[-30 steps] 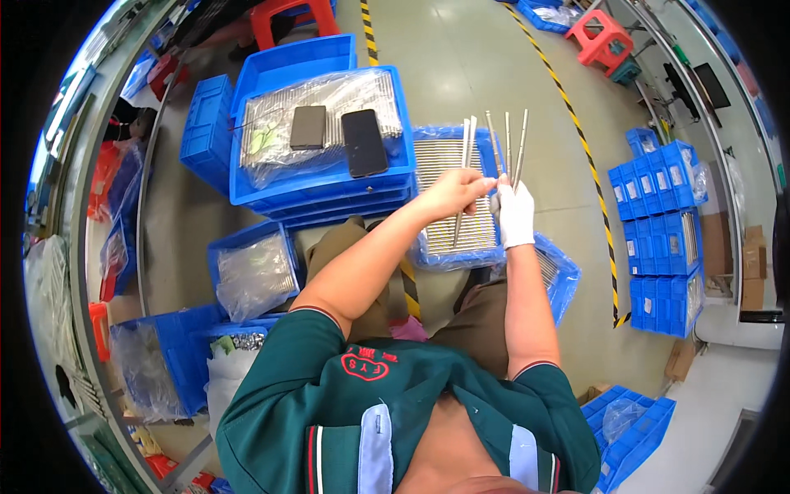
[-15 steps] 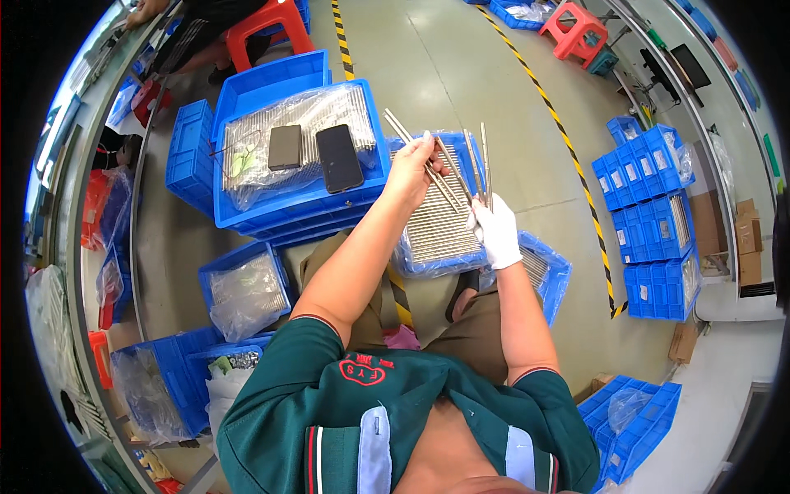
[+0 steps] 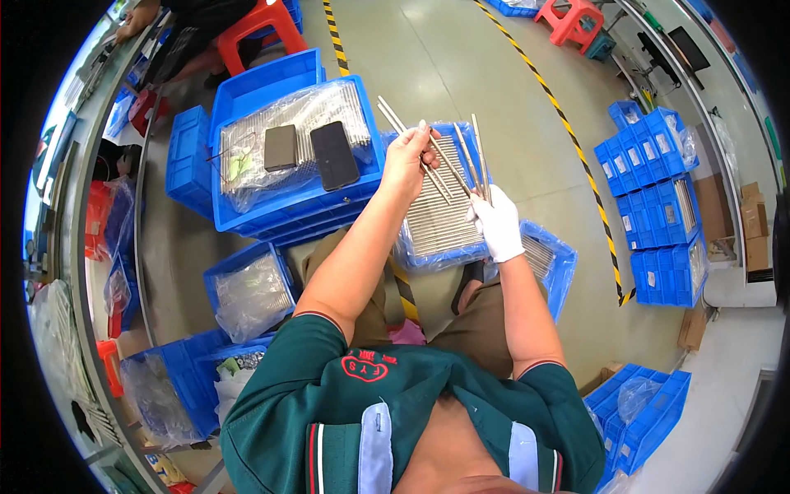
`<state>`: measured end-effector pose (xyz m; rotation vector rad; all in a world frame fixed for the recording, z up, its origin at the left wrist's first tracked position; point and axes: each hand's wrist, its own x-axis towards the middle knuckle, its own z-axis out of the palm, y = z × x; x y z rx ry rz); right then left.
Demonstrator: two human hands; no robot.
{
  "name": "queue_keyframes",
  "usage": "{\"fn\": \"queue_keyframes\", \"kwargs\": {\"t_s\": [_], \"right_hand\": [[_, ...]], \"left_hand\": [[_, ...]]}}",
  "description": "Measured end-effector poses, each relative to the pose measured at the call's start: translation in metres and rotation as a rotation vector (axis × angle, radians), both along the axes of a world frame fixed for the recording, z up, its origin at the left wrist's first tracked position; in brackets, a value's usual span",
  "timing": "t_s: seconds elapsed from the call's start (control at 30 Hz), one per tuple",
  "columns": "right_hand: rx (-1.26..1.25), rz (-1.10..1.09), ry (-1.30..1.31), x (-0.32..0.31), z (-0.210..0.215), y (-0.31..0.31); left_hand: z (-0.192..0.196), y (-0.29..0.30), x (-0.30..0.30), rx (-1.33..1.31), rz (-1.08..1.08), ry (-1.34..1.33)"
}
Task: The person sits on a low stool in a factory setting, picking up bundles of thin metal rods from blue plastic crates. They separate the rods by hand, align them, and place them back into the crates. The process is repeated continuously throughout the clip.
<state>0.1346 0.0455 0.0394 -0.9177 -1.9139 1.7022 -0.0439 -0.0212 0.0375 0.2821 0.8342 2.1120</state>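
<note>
My bare left hand point(image 3: 406, 161) is closed around a few thin metal rods point(image 3: 436, 182), which slant down to the right. In my right hand point(image 3: 500, 230), which wears a white glove, other metal rods point(image 3: 482, 160) are gripped near their lower ends and point upward. The rod tips from both hands come close together between them; I cannot tell whether they touch. Below the hands is a blue bin point(image 3: 475, 255), lined with clear plastic and filled with a layer of similar rods point(image 3: 434, 228) lying side by side.
Left of the hands, a stacked blue crate point(image 3: 285, 217) bears plastic-covered rods, a black phone point(image 3: 335, 156) and a dark box point(image 3: 281, 148). Another rod bin point(image 3: 563, 280) is at right. Red stools point(image 3: 568, 20) and a person's arm point(image 3: 138, 18) are farther off.
Both hands still hold their rods, with only slight shifts in position. The whole view has moved a little.
</note>
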Motion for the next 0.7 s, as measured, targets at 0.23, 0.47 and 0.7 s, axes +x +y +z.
{"fn": "queue_keyframes", "kwargs": {"t_s": [0.23, 0.47, 0.7], "right_hand": [[-0.065, -0.033, 0.030, 0.000, 0.002, -0.001], [-0.077, -0.128, 0.127, -0.009, -0.009, 0.003], [0.154, -0.153, 0.035, -0.005, -0.009, 0.001]], "left_hand": [[-0.004, 0.002, 0.002, -0.047, -0.022, 0.035], [-0.010, 0.005, 0.038, -0.093, -0.265, 0.074], [0.009, -0.001, 0.044, -0.299, -0.193, 0.284]]}}
